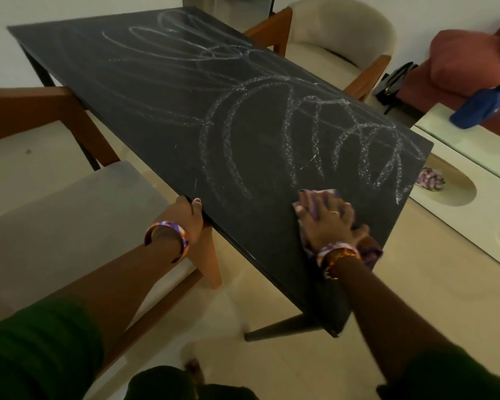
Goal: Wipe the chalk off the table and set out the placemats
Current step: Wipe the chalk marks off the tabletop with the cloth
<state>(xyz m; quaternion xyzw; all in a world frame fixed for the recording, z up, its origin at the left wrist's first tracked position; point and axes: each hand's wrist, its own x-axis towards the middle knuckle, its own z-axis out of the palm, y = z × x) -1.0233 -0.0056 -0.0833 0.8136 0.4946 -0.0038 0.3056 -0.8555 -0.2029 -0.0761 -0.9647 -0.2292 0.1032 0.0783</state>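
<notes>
Looking down through the head camera, I see my right hand [326, 217] pressing a purplish cloth [321, 197] flat onto the black table [156, 90] close to its near right edge, fingers straight and spread over the fabric. My left hand [186, 219] grips the table's near left edge, thumb on top and fingers curled underneath. Looping white chalk scribbles [286, 125] cover the top from the right edge toward the far corner, just beyond the cloth; one wooden-framed chair [70, 197] stands at the left edge and another [338, 39] at the far right edge.
</notes>
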